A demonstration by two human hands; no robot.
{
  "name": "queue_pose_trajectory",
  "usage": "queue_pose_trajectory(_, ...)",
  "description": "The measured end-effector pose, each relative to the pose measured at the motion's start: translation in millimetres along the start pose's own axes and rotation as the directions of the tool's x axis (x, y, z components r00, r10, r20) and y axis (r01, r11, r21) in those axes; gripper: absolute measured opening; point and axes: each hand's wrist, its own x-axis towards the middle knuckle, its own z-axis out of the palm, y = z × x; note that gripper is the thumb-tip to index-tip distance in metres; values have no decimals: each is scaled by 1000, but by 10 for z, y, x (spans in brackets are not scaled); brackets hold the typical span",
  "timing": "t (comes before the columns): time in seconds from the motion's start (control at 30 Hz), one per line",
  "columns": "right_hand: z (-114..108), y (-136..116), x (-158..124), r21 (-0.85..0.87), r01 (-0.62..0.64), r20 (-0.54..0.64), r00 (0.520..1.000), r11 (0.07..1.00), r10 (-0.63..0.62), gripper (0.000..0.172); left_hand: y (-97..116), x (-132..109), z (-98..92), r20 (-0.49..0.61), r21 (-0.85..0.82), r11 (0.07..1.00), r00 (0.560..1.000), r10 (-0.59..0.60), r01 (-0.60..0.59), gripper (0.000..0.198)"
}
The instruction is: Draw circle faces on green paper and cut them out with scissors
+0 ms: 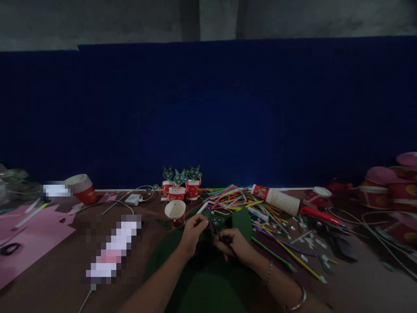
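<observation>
My right hand [233,244] is closed around a dark pair of scissors [225,241], whose blades point up and left. Close to the blade tips, my left hand [194,228] pinches a small piece of dark paper; its outline is hard to make out in the dim light. Beneath both hands lies dark green paper [202,287]. A cut-out with a pale face drawing [217,221] sits just beyond the scissors. Left of it, an open paper cup [175,212] stands near my left hand.
Red cups with cat faces [180,178] stand behind. Colourful pipe cleaners [234,198], a glue stick [258,214], stacked cups [276,199] and paper scraps [312,241] spread rightward. At left are a blurred-out device [114,250], pink paper [42,243] and another cup stack [81,189].
</observation>
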Motion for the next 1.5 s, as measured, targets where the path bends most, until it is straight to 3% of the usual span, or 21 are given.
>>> queue_pose_trajectory(0.17, -9, 37, 24, 5, -1, -17, 1000, 1000, 1, 33, 34, -11, 8, -7, -12, 1000, 1000, -25, 25, 22)
queue_pose_trajectory(0.27, -15, 13, 43, 36, 44, -151, 988, 998, -38, 35, 44, -16, 4, 33, 1, 1000, 999, 9, -9, 21)
queue_pose_trajectory(0.37, -45, -35, 54, 75, 113, -370, 926, 991, -77, 39, 20, -13, -3, 151, 94, 995, 988, 10, -25, 14)
queue_pose_trajectory(0.43, -75, -55, 55, 77, 129, -485, 871, 989, -76, 40, -10, -7, -7, 227, 235, 967, 973, 43, -98, 9)
queue_pose_trajectory(0.57, -119, -48, 54, 45, 133, -582, 809, 990, -83, 40, -45, -6, -3, 293, 514, 796, 938, 187, -319, 20)
queue_pose_trajectory(0.73, -118, -25, 63, 85, 126, -588, 807, 988, -53, 38, -24, -39, 22, 269, 725, 561, 914, 303, -400, 20)
queue_pose_trajectory(0.87, -111, -7, 79, 108, 126, -572, 819, 986, -42, 33, -47, -75, 40, 362, 791, 435, 902, 236, -431, 20)
queue_pose_trajectory(1.03, -137, 4, 71, 100, 172, -655, 753, 980, -65, 34, -90, -106, 54, 448, 789, 392, 880, 161, -473, 26)
queue_pose_trajectory(1.2, -165, -43, 34, 50, 271, -730, 667, 961, -150, 29, -56, -117, 55, 411, 799, 383, 886, 215, -463, 35)
queue_pose_trajectory(1.33, -148, -49, 38, 40, 299, -711, 679, 953, -183, 29, -41, -139, 60, 353, 843, 307, 885, 304, -442, 43)
queue_pose_trajectory(1.5, -113, 30, 90, 104, 381, -649, 726, 919, -228, 30, -73, -187, 111, 493, 788, 227, 807, 326, -573, 55)
